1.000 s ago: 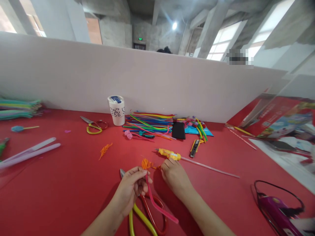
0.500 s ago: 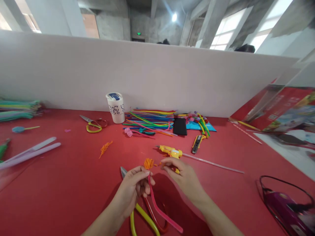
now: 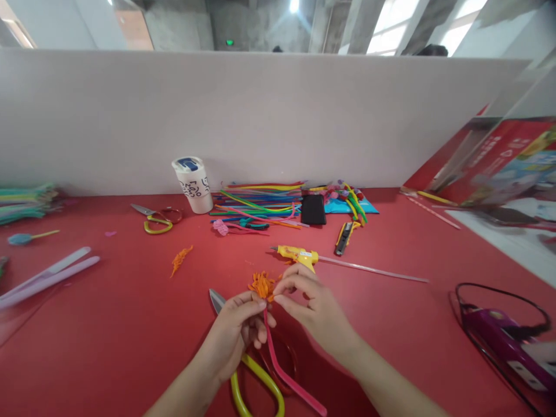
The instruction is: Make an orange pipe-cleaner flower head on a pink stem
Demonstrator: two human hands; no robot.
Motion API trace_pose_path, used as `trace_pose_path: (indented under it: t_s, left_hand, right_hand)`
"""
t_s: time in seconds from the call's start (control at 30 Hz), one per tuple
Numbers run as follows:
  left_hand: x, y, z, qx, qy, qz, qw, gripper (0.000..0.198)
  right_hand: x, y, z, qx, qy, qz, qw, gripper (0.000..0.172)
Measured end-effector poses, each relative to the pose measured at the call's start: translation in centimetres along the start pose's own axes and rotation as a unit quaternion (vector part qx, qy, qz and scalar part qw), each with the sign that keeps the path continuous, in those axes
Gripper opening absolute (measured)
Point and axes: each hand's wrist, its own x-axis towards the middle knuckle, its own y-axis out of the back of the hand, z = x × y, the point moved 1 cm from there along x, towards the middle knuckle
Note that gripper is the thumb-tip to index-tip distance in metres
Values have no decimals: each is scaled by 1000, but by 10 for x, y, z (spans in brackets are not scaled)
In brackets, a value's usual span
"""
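Lower centre of frame: left hand [image 3: 241, 321] pinches pink stem [image 3: 282, 371] just below orange tuft [image 3: 261, 284]; right hand [image 3: 310, 301] pinches tuft's right edge; scissors [image 3: 263, 375] lie beneath left hand.

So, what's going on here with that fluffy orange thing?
A person's left hand holds a pink stem with an orange tuft at its top. The right hand has its fingertips at the tuft's edge. Large scissors lie below on the red table, and a yellow glue gun lies just beyond the hands.
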Motion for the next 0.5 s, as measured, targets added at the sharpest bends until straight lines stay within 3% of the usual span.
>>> trace_pose_path:
  t_s: [0.5]
  left_hand:
    - [-2,-1,-2,16,10,-30,999,14]
  right_hand:
    - [-2,-3,5,-96,118,24,988,11]
